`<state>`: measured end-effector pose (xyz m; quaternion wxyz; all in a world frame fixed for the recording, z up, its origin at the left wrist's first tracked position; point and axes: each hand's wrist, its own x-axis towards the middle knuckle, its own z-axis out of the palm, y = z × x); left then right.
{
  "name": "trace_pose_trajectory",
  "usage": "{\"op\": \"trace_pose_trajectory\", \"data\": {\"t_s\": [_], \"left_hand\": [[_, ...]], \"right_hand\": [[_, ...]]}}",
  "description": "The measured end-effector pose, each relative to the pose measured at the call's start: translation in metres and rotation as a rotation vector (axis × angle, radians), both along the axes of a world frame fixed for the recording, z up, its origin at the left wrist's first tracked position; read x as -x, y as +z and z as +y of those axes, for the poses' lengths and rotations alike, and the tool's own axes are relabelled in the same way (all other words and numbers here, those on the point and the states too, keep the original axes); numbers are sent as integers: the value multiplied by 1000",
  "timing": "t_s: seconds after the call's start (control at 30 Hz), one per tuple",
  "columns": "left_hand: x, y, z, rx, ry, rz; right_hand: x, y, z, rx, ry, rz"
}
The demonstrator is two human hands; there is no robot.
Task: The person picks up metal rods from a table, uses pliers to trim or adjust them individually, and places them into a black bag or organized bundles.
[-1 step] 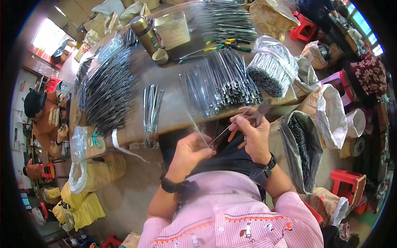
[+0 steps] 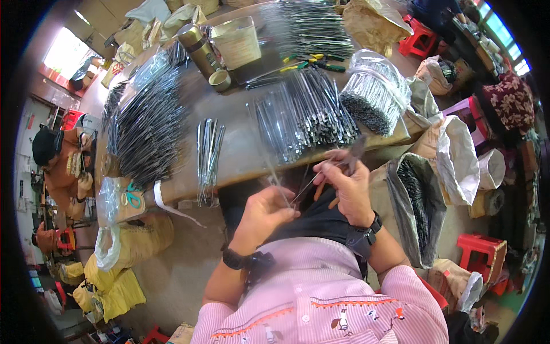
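My left hand (image 2: 263, 212) is closed on thin metal strips (image 2: 274, 175), blurred by motion, that stick up between thumb and fingers. My right hand (image 2: 348, 186) pinches a slim metal strip (image 2: 309, 186) that slants down to my left fingertips. Held in that same palm are pliers (image 2: 323, 191) with orange handles, their dark jaws pointing up and away. Both hands are over my lap, just off the table's near edge. Beyond them lies a stack of metal strips (image 2: 323, 109), and a small bunch of strips (image 2: 209, 152) is to the left.
On the table (image 2: 235, 163) are a large strip pile (image 2: 146, 126), a flask (image 2: 200, 47), a plastic tub (image 2: 236, 43) and a wrapped bundle (image 2: 375, 94). An open sack (image 2: 417, 206) stands at my right. A person (image 2: 66, 155) sits at far left.
My right fingers have shifted very slightly down toward my left hand, and the strip between them has tilted a little. Both hands keep their grip.
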<state>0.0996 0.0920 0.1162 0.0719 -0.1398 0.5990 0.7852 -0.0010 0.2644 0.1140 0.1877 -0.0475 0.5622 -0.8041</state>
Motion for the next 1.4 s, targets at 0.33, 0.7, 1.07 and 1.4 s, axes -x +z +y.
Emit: {"op": "trace_pose_trajectory", "data": {"t_s": [0.33, 0.7, 1.07, 1.4], "left_hand": [[0, 5, 5, -120, -232, -68], [5, -27, 9, -607, -5, -264], [1, -19, 8, -365, 7, -162], [-3, -20, 26, -454, -92, -335]], "right_hand": [[1, -19, 3, 2, 231, -239], [-8, -11, -2, -126, 254, -101], [-5, -46, 35, 490, 101, -739], [9, -32, 34, 197, 55, -241]]}}
